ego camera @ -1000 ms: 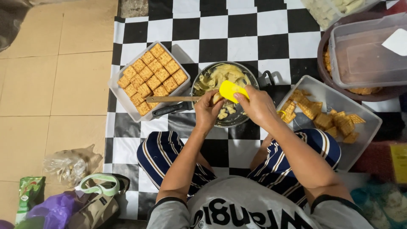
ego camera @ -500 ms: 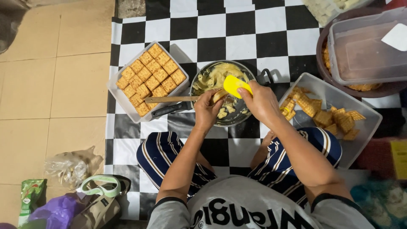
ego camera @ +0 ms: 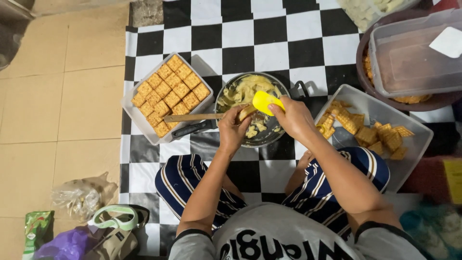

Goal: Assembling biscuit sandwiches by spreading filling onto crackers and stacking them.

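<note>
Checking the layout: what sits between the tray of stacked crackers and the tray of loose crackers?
In the head view, the metal pan of yellow filling lies between them. Both hands work over it, the right hand holding a yellow spatula, the left hand a cracker.

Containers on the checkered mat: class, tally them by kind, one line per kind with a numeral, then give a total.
White trays holding crackers: 2 (left tray, right tray)
Metal pans with yellow filling: 1 (pan)
Clear lidded plastic boxes: 1 (box)
Dark round basins under that box: 1 (basin)
Total: 5
</note>
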